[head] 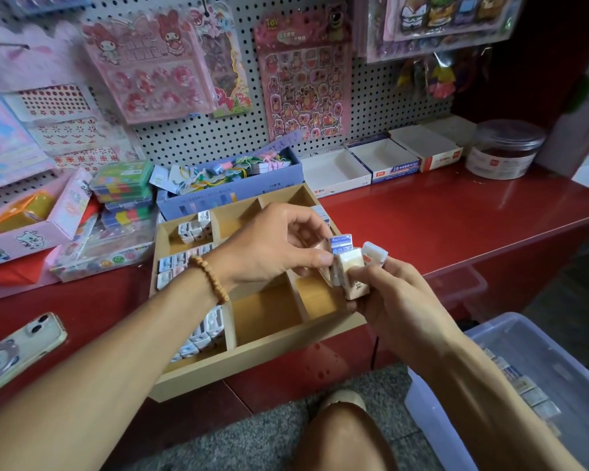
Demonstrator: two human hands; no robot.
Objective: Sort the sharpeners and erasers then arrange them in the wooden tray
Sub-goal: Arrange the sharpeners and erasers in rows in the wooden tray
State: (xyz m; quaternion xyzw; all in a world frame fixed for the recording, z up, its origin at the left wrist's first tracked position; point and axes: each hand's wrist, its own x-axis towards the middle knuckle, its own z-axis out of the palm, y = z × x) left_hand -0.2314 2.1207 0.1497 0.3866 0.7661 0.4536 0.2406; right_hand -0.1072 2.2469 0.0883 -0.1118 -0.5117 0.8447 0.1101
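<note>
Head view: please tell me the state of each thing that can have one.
Wooden tray: partly filled, near middle compartments bare.
Erasers: held in a bunch.
Left hand: pinching the bunch.
Right hand: gripping the bunch.
Round jar: lid on.
White boxes: open.

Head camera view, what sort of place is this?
Most likely a stationery or gift shop: sticker sheets hang on a pegboard, open stock boxes line a red counter, and a wooden tray holds small packaged goods.
</note>
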